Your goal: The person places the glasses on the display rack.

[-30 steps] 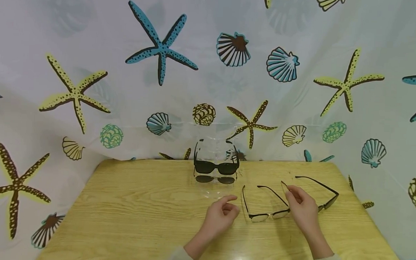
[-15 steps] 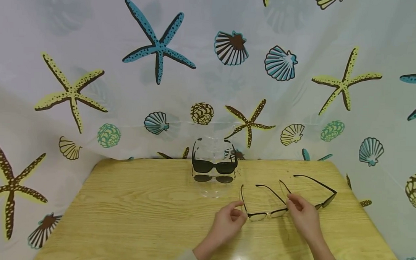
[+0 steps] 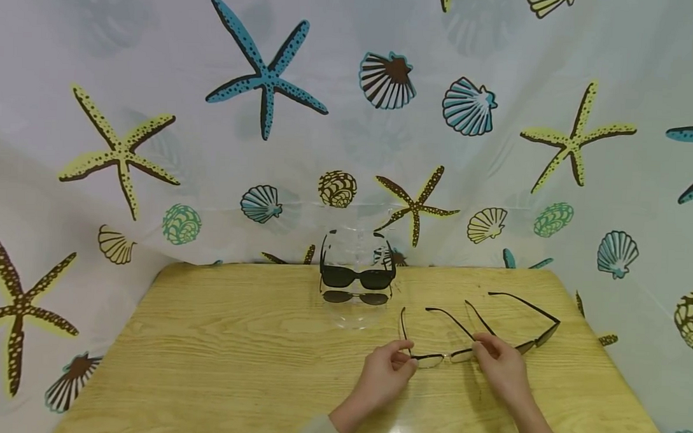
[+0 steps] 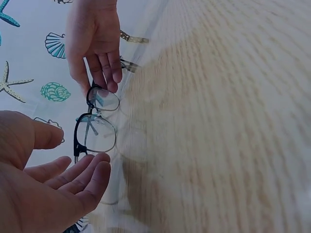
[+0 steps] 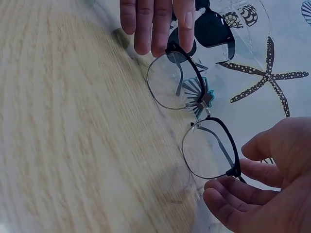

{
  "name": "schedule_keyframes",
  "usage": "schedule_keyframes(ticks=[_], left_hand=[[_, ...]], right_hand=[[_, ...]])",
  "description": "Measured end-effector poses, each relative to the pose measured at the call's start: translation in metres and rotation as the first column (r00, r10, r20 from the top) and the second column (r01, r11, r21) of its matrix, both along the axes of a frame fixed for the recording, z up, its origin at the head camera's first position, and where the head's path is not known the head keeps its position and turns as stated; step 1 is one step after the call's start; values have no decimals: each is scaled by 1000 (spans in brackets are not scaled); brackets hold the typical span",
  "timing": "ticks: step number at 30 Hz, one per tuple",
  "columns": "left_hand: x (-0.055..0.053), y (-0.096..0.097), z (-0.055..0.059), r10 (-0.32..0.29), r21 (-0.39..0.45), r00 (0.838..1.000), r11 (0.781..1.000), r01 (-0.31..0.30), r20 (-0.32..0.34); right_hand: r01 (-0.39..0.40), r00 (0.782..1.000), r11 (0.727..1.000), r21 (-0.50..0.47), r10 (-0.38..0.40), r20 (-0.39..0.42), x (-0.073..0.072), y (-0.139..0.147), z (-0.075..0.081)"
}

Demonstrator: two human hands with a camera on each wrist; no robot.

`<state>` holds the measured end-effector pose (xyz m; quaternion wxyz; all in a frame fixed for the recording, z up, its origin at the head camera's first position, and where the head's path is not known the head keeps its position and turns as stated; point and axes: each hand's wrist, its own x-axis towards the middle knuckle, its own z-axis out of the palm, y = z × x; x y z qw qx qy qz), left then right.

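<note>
Black-and-metal half-rim eyeglasses (image 3: 430, 361) stand on the wooden table, lenses toward me and temples stretched backward. Beside their left hinge is my left hand (image 3: 382, 378), fingertips right at the frame's corner; in the left wrist view its thumb (image 4: 47, 135) stays apart from the rim. My right hand (image 3: 504, 372) reaches the opposite corner. Its fingertips (image 5: 214, 187) lie along that hinge in the right wrist view, thumb also spread away from the frame. Behind the right hand sits a pair of dark sunglasses (image 3: 543, 336), partly covered by it.
Toward the back, a clear display stand (image 3: 351, 322) carries black sunglasses (image 3: 357, 278) above thin-framed aviator sunglasses (image 3: 356, 298). A curtain (image 3: 303, 151) printed with starfish and shells hangs behind the wooden table (image 3: 233, 353).
My left hand has moved right and up to the eyeglasses' left corner. The right hand has slid down and slightly left along the temple to the other corner. The eyeglasses stay put.
</note>
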<state>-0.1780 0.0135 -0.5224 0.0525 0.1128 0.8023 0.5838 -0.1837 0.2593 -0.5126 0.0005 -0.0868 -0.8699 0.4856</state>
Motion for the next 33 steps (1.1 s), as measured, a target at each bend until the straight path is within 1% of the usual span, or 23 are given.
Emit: schedule_keyframes(ticks=[3,8,17,19,26,29,33], left_hand=[[-1,0,-4,-4,1,1000,1000,4,2],[-3,0,-9,-7,25,1000,1000,6,8],[-4,2,-9,-15,22,1000,1000,15,10],[-3,2,-8,-13,21,1000,1000,13,6],[-3,-2,4,10,26,1000,1000,-9,-25],[-3,-3,8,27,14,998,1000,-27,-52],[-5,-5,13,54,19,995,998,-53,-82]], right_hand=[[7,1000,1000,-23,-7,10,-1,0,-3],[8,1000,999,-45,-8,1,-1,-1,-6],[4,1000,999,-34,-5,-29,1,-1,-6],[8,999,999,-38,-9,-32,1,-1,-5],[18,1000,998,-56,-18,0,2,-2,-2],[21,1000,995,-94,-21,-3,3,-2,0],[19,1000,989,-145,-20,-5,6,-3,6]])
